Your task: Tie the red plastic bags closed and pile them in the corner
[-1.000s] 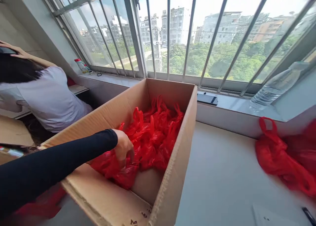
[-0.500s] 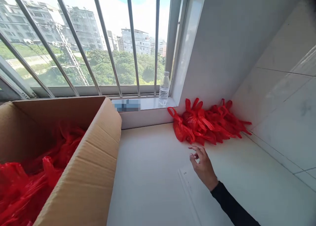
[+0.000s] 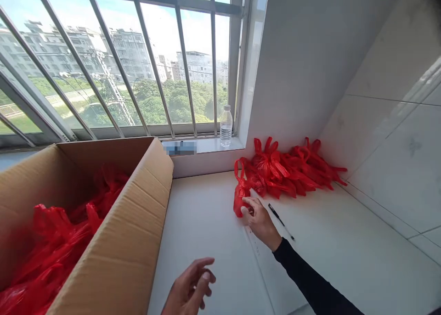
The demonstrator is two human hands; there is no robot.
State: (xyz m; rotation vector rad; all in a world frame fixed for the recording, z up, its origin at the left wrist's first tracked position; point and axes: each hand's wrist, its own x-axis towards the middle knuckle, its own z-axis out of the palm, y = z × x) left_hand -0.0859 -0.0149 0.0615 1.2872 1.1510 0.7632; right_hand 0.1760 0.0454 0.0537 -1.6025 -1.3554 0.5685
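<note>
A small knotted red plastic bag (image 3: 240,193) stands on the white tabletop, its loop handles sticking up. My right hand (image 3: 259,218) is closed on its lower right side with thumb and fingertips; what fills the bag is hidden. Closer to me, my left hand (image 3: 191,285) hovers over the table, fingers curved and apart, nothing in it. A pile of similar red bags (image 3: 285,168) lies against the wall behind my right hand. Just right of that hand lies a black-and-clear pen (image 3: 281,222).
On the left stands an open cardboard box (image 3: 138,205) with red plastic bags (image 3: 65,241) inside. A clear water bottle (image 3: 225,127) stands on the sill of the barred window, near a blurred blue patch. A flat, pale sheet lies below my right hand.
My right hand has moved left onto a red bag, which now stands upright at the pile's left end. My left hand has come into view. The pen now shows, and the view has shifted.
</note>
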